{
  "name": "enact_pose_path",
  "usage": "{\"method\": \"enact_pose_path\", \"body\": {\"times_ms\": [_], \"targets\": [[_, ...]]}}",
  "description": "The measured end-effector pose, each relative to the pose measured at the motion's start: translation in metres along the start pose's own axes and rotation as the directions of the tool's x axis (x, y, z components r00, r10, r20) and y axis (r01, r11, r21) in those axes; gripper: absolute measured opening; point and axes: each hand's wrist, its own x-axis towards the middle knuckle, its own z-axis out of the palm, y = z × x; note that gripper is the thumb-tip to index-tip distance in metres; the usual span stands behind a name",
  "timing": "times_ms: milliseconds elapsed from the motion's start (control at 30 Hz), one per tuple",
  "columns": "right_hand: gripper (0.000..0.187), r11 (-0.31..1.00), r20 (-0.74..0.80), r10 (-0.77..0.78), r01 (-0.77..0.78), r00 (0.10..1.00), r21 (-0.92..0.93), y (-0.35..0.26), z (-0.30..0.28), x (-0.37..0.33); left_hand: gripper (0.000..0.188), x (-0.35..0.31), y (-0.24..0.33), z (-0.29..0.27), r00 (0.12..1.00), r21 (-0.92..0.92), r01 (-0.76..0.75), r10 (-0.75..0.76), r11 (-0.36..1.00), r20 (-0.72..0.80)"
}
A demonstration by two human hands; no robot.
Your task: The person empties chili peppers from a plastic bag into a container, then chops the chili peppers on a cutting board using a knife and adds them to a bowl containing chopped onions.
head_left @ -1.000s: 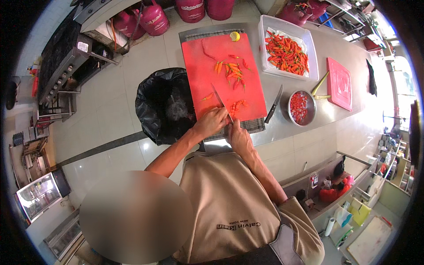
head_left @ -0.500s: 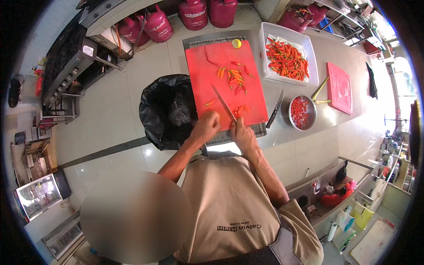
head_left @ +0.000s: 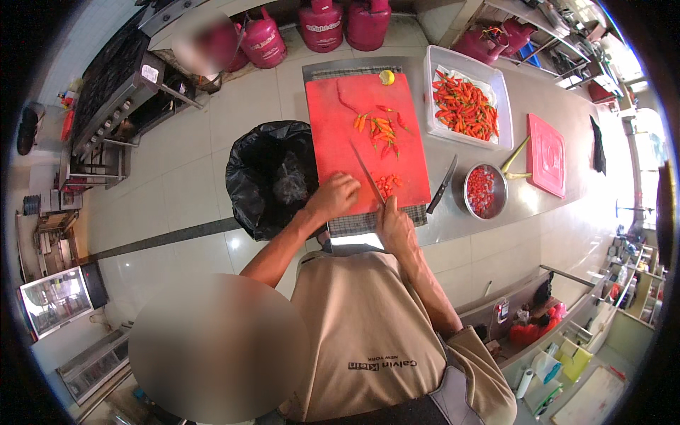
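Note:
My left hand (head_left: 336,195) rests over the lower left of a red cutting board (head_left: 333,145), fingers curled; whatever lies under the fingertips is hidden. In my right hand (head_left: 394,224), at the board's near edge, is the handle of a kitchen knife (head_left: 365,167). Its blade slants up and left across the board. Just right of the blade sits a small heap of chopped red chillies (head_left: 388,185). Farther up the board lie several whole red and orange chillies (head_left: 382,129). A cut yellow-green citrus piece (head_left: 386,77) is at the far edge.
A black-lined bin (head_left: 248,180) stands left of the board. To the right are a second knife (head_left: 443,185), a steel bowl of cut chillies (head_left: 482,190), a white tub of whole chillies (head_left: 464,106) and a pink lid (head_left: 546,156). Pink gas cylinders (head_left: 322,28) stand beyond the table.
My left hand has moved forward over the board, and the single chilli that lay there no longer shows. My right hand keeps the knife in nearly the same place. The view has shifted slightly.

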Motion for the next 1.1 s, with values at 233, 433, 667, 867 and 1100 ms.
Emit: {"method": "enact_pose_path", "body": {"times_ms": [233, 433, 667, 867, 1100], "targets": [[0.024, 0.990, 0.113, 0.058, -0.043, 0.992, -0.132, -0.020, -0.028, -0.015, 0.018, 0.003, 0.028, 0.008, 0.998, -0.001, -0.037, 0.037, 0.999, 0.049], [0.023, 0.993, 0.141, 0.080, -0.066, 0.987, -0.099, 0.006, 0.003, -0.003, 0.016, 0.005, 0.024, 0.013, 0.997, -0.038, -0.044, 0.046, 0.998, 0.066], [0.023, 0.993, 0.149, 0.114, -0.109, 0.982, -0.036, 0.013, 0.013, -0.009, 0.014, 0.008, 0.022, 0.012, 0.997, -0.055, -0.059, 0.061, 0.997, 0.044], [0.025, 0.992, 0.159, 0.040, -0.020, 0.986, -0.125, 0.002, -0.012, -0.003, 0.010, 0.001, 0.013, 0.007, 0.997, -0.059, -0.067, 0.070, 0.996, 0.037], [0.022, 0.998, 0.088, 0.040, -0.036, 0.995, -0.047, 0.013, 0.027, -0.015, 0.016, -0.002, 0.015, 0.007, 0.997, -0.075, -0.072, 0.073, 0.995, 0.008]]}}
